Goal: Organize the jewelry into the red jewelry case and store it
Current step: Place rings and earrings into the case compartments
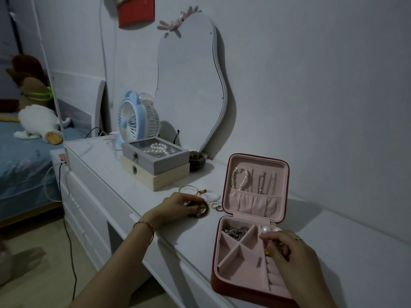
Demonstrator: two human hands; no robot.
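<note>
The red jewelry case (222, 283) lies open on the white dresser, pink inside. A pearl bracelet (240, 177) and thin chains hang in its raised lid. Silver jewelry (234, 231) fills the back left compartment, and two large pearls (270, 230) sit in the back right one. My right hand (293, 258) is over the case's right side, its fingers pinching a small gold and red piece. My left hand (178, 207) rests on the dresser, fingers on a dark red bead bracelet (203, 211). Beside it lie a silver bangle (189, 188), a white bead bracelet (211, 195) and small rings (216, 206).
Behind the loose jewelry stand two stacked boxes (155, 167), the top one glass-lidded with pearls inside. A blue fan (133, 118), a wavy mirror (189, 85) and a dark round pot (196, 161) stand against the wall. A bed with plush toys lies far left.
</note>
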